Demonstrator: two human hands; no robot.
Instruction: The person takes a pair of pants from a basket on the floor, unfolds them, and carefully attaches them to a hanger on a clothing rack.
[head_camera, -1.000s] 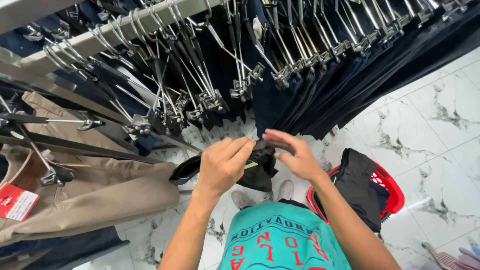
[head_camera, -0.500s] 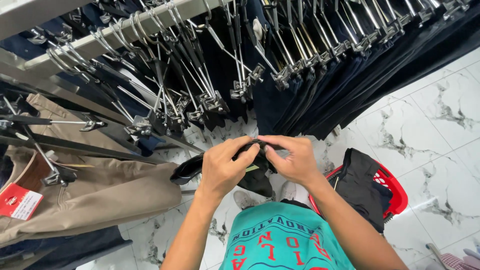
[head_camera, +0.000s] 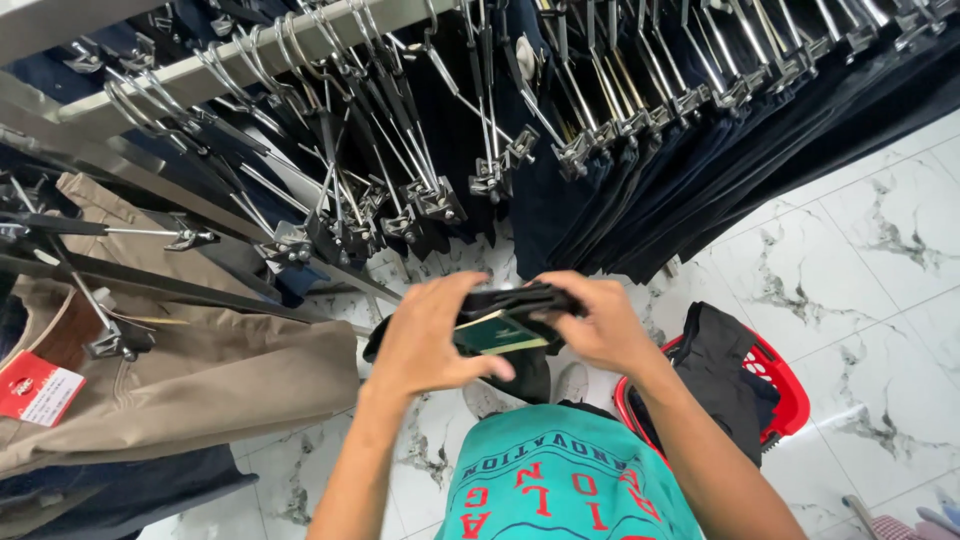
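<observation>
Both of my hands hold a folded dark garment (head_camera: 520, 300) in front of my chest, with a green and cream paper tag (head_camera: 500, 333) showing under it. My left hand (head_camera: 432, 340) grips the garment's left side, thumb underneath by the tag. My right hand (head_camera: 590, 325) covers its right end from above. Just beyond the garment hangs a row of dark navy trousers (head_camera: 620, 170) on metal clip hangers (head_camera: 430, 195) from a steel rail (head_camera: 250, 62).
Beige trousers (head_camera: 190, 375) with a red tag (head_camera: 35, 387) hang on a lower rack at the left. A red plastic basket (head_camera: 780, 395) holding dark clothing stands on the white marble-look tile floor (head_camera: 880, 260) at my right.
My hands have come closer together over the dark garment and raised it flatter; the paper tag now shows beneath it.
</observation>
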